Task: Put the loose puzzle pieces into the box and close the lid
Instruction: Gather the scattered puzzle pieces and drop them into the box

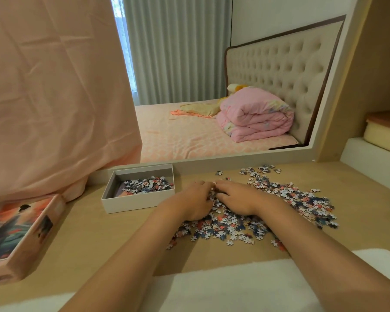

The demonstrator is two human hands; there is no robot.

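The open box is sitting on the counter, and everything else is lying around it. Inside the box, a shallow heap of sorted pieces is covering part of the floor, gathered toward its right and far side. To the right of the box, just beside its right wall, both hands are lying palm down on the loose puzzle pieces. The left hand is resting nearer the box and the right hand just beyond it, with their fingertips meeting at the far side. The fingers are bending loosely over the pile, as if cupping it (whether any pieces are actually being gripped underneath is hidden by the palms). The loose pieces are spreading well away from the box to the right, with a few strays farther back. To the left of the box and nearer the person, well apart from it, the lid is lying picture side up. A pink cloth is hanging behind the box and lid.
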